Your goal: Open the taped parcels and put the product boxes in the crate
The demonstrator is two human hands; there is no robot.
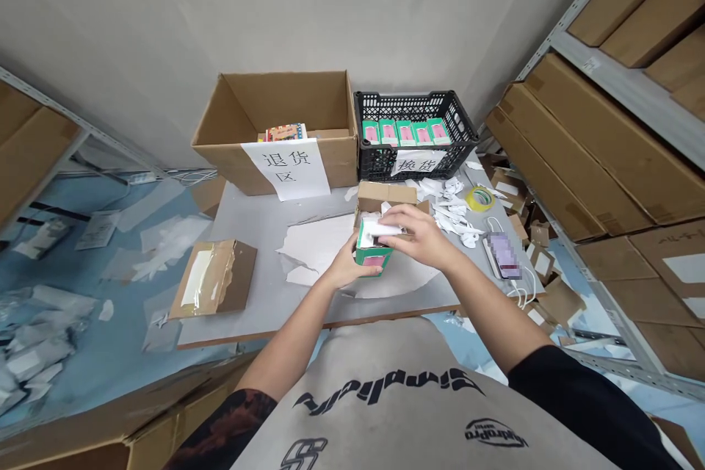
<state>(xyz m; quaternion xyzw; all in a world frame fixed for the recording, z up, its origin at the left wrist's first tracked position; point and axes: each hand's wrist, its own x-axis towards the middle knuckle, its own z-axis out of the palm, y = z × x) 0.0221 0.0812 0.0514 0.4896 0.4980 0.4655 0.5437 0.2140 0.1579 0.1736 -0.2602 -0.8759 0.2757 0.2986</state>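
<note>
Holding a green carton above the grey surface, your left hand grips its lower end; your right hand curls its fingers over white paper on top. It seems light, stiff card: take it by the sides. Farther, the cardboard box has a sign reading 退货区, the black crate one reading 换货.

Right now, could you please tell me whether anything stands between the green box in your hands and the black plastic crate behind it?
Yes, a small cardboard box sits directly between the green box and the black plastic crate.
</note>
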